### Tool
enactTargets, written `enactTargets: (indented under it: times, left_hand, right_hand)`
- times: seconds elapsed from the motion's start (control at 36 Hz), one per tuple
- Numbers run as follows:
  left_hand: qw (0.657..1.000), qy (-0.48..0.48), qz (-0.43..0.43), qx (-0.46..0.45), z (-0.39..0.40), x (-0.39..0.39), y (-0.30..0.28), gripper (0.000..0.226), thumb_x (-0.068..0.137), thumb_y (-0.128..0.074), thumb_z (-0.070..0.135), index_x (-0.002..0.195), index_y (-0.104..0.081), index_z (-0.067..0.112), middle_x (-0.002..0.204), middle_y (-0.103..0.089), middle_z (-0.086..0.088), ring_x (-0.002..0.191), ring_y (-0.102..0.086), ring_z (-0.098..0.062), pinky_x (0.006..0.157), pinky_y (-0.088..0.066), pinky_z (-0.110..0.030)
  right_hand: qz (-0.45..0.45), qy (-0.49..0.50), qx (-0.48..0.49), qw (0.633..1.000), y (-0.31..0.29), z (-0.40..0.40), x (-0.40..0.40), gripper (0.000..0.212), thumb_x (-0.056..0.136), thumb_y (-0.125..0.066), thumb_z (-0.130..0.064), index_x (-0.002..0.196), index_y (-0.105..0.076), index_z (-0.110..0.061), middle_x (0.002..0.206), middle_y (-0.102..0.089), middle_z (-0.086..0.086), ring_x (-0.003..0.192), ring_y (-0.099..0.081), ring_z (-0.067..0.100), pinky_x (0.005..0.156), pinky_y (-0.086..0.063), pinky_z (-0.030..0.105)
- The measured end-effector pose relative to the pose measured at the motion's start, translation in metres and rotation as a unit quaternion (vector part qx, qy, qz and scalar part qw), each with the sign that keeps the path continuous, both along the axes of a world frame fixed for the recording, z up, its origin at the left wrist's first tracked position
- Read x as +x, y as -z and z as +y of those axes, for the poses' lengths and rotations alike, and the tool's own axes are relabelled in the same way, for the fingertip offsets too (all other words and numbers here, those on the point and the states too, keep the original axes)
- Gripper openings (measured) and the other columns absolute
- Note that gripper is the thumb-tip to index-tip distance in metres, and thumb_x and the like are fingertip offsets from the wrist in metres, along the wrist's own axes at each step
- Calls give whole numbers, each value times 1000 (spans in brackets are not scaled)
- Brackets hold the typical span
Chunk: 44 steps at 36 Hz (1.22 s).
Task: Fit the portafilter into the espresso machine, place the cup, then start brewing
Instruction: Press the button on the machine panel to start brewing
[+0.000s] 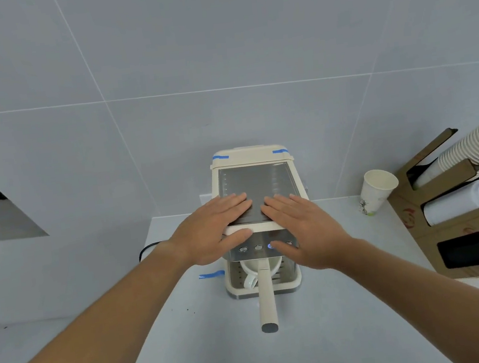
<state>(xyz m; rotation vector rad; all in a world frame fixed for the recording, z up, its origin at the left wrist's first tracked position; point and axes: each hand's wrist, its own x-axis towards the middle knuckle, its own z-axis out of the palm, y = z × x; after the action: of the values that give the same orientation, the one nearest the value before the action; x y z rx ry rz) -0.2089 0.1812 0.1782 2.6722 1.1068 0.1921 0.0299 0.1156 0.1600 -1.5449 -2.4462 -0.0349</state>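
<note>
My left hand (216, 228) and right hand (303, 227) lie flat and open, gripping nothing, steadying the espresso machine (255, 185); right thumb at a lit button (270, 246), cup (254, 272) beneath portafilter (266, 300)

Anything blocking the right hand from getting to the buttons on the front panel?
Nothing visible does. The right hand lies flat on the espresso machine, its thumb already on the button row beside the blue-lit button. The left hand rests clear of it.

On the pale worktop (324, 335), a paper cup (376, 191) stands upright near the wall. Just beside it a brown cardboard holder (459, 234) carries stacked paper cups (476, 151) lying sideways.
</note>
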Motion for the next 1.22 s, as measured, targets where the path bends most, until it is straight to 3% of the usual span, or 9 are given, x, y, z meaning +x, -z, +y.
enactTargets:
  times: [0.17,0.33,0.53,0.83,1.0,1.11,1.22]
  left_hand:
    - [1000,9,-14,17,4,-1,10,84,85,-12,75,155,-22,29,164,-20,9,151,-14,-8,123,-3,-28]
    - [999,5,-33,17,5,0,14,81,87,-14,72,154,-25,28,163,-22,9,151,-15,-8,121,0,-25]
    - [998,-2,-62,10,5,1,17,66,94,-26,55,153,-30,26,162,-26,8,150,-18,-8,122,-3,-28]
    - [997,-10,-80,8,5,2,20,67,92,-27,55,152,-34,25,161,-30,6,149,-22,-10,122,-7,-29]
    - [998,-17,-66,3,5,2,21,68,92,-25,58,153,-30,28,162,-26,8,150,-19,-9,122,-6,-29]
    - [997,-21,-72,-3,3,3,20,70,91,-24,59,153,-30,27,162,-26,8,150,-19,-9,123,-9,-33]
    - [997,-20,-74,-5,4,3,20,70,90,-24,59,153,-30,27,162,-26,8,150,-18,-9,123,-6,-31]
  right_hand:
    - [18,-18,62,998,10,3,2,66,84,-61,-46,140,-53,-12,146,-53,7,136,-48,24,116,-29,37]
    - [29,-24,109,993,16,6,2,65,80,-70,-43,135,-58,-10,141,-58,8,131,-53,25,112,-37,39]
    - [33,-20,133,990,20,8,2,65,77,-73,-42,132,-61,-10,138,-61,9,129,-55,26,110,-37,38]
    - [22,-11,164,986,23,7,-2,63,75,-73,-39,129,-63,-9,135,-62,10,125,-58,28,107,-37,39]
    - [39,-8,119,992,21,5,-1,57,87,-58,-45,133,-60,-11,140,-59,8,130,-54,25,109,-39,41]
    - [71,-14,112,991,17,3,-3,45,97,-43,-33,132,-62,-9,138,-60,9,130,-54,26,108,-39,41]
    - [84,-11,97,992,14,3,-4,44,98,-41,-30,130,-63,-8,137,-61,10,129,-55,27,109,-34,36]
